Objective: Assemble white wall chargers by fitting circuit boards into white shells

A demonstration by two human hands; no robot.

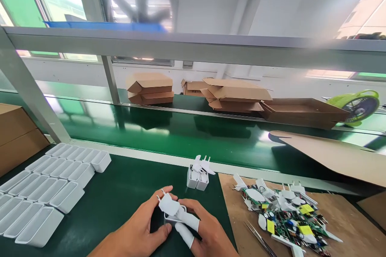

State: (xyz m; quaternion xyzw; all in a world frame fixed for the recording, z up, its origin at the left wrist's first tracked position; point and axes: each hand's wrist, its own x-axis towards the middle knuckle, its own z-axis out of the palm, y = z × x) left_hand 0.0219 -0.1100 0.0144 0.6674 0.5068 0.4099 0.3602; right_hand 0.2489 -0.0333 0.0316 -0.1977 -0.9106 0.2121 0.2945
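Between my two hands, low over the green bench, is a white plastic charger case with a two-pin plug piece (169,204) lying across its top. My left hand (141,225) is closed round its left side, thumb at the lower edge. White finger cots cover the thumb and index finger of my right hand (209,229), which grips the right side. Much of the case's inside is hidden by the plug piece and my fingers. Just beyond, two filled white cases (197,178) stand side by side with plug pieces on top.
At left stand rows of open white cases (57,172). On brown cardboard (356,217) at right lie a heap of circuit boards with plug pieces (286,213) and tweezers (261,241). Behind runs a green conveyor (181,138), with cardboard boxes (238,92) and a green fan (356,106) beyond.
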